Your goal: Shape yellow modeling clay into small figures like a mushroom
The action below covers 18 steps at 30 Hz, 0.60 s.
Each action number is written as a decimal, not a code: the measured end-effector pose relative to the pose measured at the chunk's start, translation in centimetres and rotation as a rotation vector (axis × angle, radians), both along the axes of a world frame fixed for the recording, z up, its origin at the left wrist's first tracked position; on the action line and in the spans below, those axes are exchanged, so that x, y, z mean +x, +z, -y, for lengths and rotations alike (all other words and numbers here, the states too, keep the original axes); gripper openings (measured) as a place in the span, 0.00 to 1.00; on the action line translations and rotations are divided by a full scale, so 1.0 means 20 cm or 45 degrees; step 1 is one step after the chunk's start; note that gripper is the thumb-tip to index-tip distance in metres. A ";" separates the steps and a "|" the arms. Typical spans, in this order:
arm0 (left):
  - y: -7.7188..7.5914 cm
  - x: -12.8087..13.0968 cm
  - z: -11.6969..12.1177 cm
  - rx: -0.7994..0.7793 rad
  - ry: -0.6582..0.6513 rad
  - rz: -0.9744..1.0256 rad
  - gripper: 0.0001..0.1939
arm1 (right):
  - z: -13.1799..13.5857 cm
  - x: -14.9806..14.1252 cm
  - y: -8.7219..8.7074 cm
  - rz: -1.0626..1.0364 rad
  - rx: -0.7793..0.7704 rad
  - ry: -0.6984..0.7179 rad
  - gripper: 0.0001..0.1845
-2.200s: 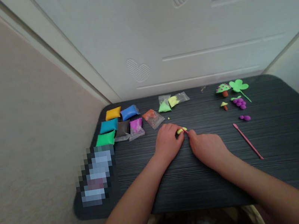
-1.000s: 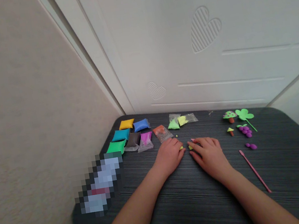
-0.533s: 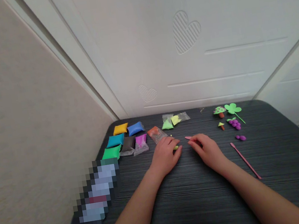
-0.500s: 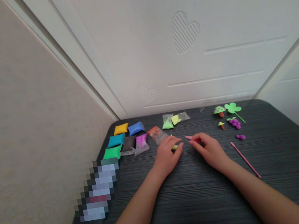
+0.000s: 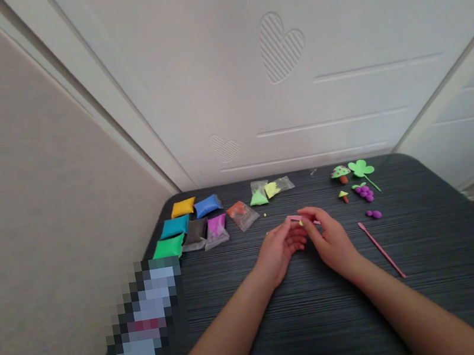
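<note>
My right hand point(image 5: 332, 241) pinches a small piece of yellow clay point(image 5: 302, 223) between thumb and fingers. Close on its left is my left hand point(image 5: 281, 250), turned with the palm toward the right hand; its fingers are loosely bent and apart, with nothing seen in them. Just beyond the fingertips shows a pink modelling tool point(image 5: 294, 217), partly covered by the right hand. A tiny yellow crumb point(image 5: 265, 215) lies on the dark table past the left hand.
Bags of coloured clay, among them a purple one point(image 5: 216, 229) and an orange one point(image 5: 243, 215), lie at left and back. At right are a clay mushroom point(image 5: 341, 173), a green clover point(image 5: 361, 168), purple grapes point(image 5: 364, 192) and a longer pink tool point(image 5: 381, 249). A blurred patch point(image 5: 150, 311) covers the left edge.
The yellow clay that lay by my left hand is now in my right fingers. My left hand has rolled palm inward and come nearer the right. The view has shifted slightly.
</note>
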<state>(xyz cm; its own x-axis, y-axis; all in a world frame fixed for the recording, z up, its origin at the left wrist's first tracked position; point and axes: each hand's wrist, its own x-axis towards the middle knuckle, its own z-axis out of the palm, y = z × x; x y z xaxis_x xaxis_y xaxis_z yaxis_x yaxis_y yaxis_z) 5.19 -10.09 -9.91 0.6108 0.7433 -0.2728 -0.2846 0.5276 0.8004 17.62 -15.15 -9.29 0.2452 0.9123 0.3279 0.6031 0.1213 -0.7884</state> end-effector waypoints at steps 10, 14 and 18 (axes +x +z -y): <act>-0.04 -0.07 -0.02 -0.277 -0.019 0.189 0.07 | 0.00 -0.01 -0.02 0.005 0.034 0.135 0.16; -0.02 -0.07 -0.02 -0.323 0.035 0.266 0.04 | 0.00 0.00 -0.02 0.030 0.032 0.195 0.16; 0.03 -0.12 -0.08 -0.326 0.148 0.389 0.04 | -0.02 0.03 -0.06 0.069 0.030 0.135 0.13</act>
<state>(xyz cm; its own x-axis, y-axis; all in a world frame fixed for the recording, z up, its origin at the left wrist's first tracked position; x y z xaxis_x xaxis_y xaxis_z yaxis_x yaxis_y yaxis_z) 2.82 -8.53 -9.27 0.6083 0.7437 -0.2771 -0.5582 0.6491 0.5168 18.29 -14.77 -10.41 0.1293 0.9241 0.3596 0.6274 0.2045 -0.7514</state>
